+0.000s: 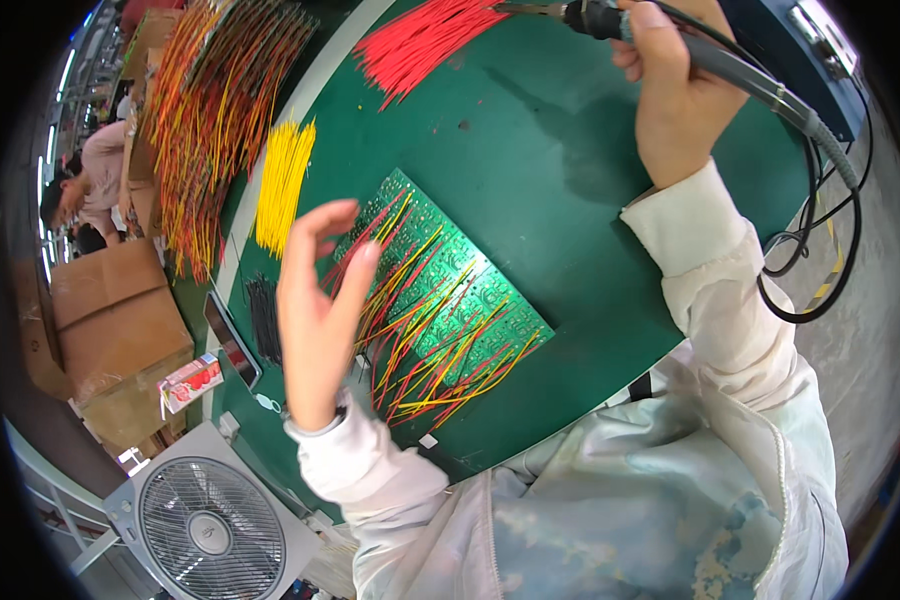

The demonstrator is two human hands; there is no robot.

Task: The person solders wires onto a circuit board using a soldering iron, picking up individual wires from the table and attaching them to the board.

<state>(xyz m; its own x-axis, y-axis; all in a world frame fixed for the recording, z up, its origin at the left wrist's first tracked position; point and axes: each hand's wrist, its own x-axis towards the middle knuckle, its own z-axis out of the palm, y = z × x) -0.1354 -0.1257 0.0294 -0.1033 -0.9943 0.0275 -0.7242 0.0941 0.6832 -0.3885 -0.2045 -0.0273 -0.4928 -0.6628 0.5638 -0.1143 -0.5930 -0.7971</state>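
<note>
My right hand (675, 95) grips a soldering iron (600, 18) at the top right, its metal tip reaching the bundle of red wires (425, 45). Over the left edge of a green circuit board panel (485, 300) hovers my left hand (320, 290), thumb and fingers apart, with no wire visible between them. Red and yellow wires (450, 370) stand out from the panel in rows and trail over its near left edge. A bundle of yellow wires (284, 190) lies left of the panel, and short black wires (263, 315) lie below that bundle.
Many wired pieces (215, 120) hang or lie in a heap beyond the table's left edge. A phone (232, 340), a red and white drink carton (190, 382), cardboard boxes (120, 310) and a fan (210, 530) are on the left. The iron's black cable (820, 310) loops at right. Another person (100, 180) bends far left.
</note>
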